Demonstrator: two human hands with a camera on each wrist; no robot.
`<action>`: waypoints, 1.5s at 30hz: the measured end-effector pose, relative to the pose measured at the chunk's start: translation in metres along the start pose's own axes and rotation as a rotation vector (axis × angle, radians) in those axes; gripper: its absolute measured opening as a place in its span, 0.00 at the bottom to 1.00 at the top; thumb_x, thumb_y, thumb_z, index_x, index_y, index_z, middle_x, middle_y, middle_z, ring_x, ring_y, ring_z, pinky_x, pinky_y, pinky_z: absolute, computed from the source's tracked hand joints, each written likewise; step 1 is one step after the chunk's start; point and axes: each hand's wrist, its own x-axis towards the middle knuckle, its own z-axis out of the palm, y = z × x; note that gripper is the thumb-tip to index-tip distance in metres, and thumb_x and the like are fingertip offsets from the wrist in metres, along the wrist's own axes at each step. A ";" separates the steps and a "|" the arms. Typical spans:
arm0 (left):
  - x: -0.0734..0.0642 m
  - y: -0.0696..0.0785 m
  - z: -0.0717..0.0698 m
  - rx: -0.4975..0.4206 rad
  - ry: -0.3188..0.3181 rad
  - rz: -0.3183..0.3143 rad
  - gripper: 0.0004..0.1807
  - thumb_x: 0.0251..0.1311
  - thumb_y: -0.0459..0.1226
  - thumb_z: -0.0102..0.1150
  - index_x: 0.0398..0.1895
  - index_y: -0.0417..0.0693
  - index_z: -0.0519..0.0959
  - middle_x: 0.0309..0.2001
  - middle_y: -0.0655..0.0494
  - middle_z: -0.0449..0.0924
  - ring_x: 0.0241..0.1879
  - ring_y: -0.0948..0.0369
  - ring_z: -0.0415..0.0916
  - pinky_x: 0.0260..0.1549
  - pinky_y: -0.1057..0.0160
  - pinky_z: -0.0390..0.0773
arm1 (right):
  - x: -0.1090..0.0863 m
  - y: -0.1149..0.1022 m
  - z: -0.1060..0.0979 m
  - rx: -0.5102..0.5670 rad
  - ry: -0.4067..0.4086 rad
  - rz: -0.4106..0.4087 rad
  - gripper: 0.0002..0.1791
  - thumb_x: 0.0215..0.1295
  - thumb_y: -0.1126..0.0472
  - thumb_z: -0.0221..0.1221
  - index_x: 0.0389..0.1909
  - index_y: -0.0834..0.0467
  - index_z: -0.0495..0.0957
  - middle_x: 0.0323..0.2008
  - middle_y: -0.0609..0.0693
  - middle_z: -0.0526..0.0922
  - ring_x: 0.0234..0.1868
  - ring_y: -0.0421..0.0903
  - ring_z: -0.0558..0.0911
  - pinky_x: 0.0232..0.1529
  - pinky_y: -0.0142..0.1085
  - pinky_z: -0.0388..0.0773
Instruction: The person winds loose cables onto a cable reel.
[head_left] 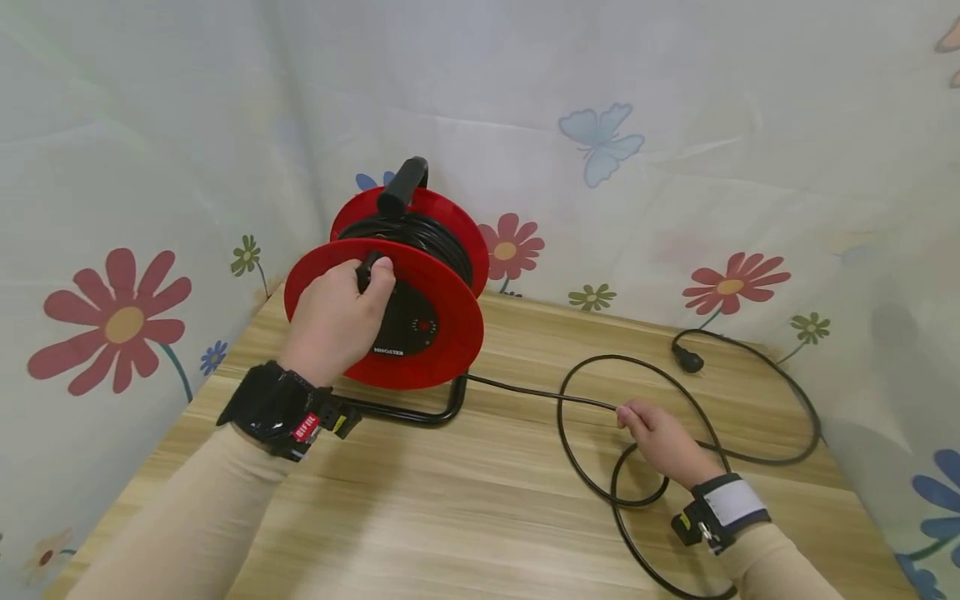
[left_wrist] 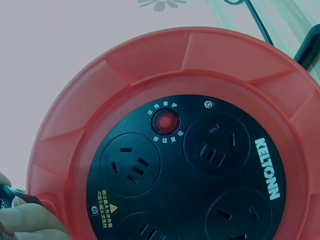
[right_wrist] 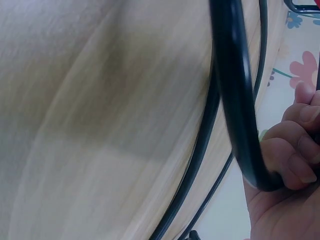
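Observation:
A red cable reel (head_left: 457, 333) stands at the back left of the table, black cable (head_left: 408, 229) wound between its two discs. My left hand (head_left: 341, 317) grips the black crank knob (head_left: 367, 271) on the near disc. The left wrist view shows that disc's black socket panel (left_wrist: 172, 180) with a red button (left_wrist: 165, 121), and my fingers (left_wrist: 32, 217) at the lower left. To the right, my right hand (head_left: 663, 442) holds the cable (head_left: 540, 392) that runs out from the reel. In the right wrist view its fingers (right_wrist: 285, 142) curl round the cable (right_wrist: 235, 95).
Loose cable loops (head_left: 566, 442) lie on the wooden table (head_left: 465, 517) around and under my right hand. The black plug (head_left: 687, 359) rests near the back right. The reel has a black tube stand (head_left: 423, 417) and a top carrying handle (head_left: 403, 188). A flowered curtain (head_left: 487, 75) hangs behind.

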 end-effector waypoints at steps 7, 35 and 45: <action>-0.001 0.003 0.003 0.007 -0.005 0.002 0.28 0.68 0.56 0.31 0.22 0.45 0.67 0.16 0.47 0.70 0.20 0.54 0.71 0.18 0.60 0.68 | 0.001 0.000 0.001 -0.010 -0.010 0.003 0.21 0.76 0.50 0.39 0.36 0.60 0.74 0.30 0.55 0.76 0.27 0.45 0.70 0.30 0.40 0.69; -0.004 0.014 0.019 0.033 0.013 0.065 0.24 0.68 0.52 0.36 0.20 0.46 0.67 0.13 0.51 0.66 0.15 0.57 0.67 0.15 0.62 0.65 | 0.007 -0.015 0.009 -0.030 -0.021 -0.028 0.19 0.76 0.52 0.41 0.35 0.59 0.75 0.32 0.54 0.79 0.30 0.46 0.72 0.33 0.42 0.71; -0.006 0.017 0.022 0.019 0.008 0.073 0.23 0.68 0.51 0.39 0.20 0.46 0.68 0.14 0.50 0.70 0.15 0.57 0.69 0.17 0.61 0.68 | 0.009 -0.017 0.010 -0.030 -0.033 -0.023 0.20 0.76 0.51 0.40 0.35 0.59 0.75 0.30 0.53 0.78 0.28 0.45 0.71 0.31 0.40 0.69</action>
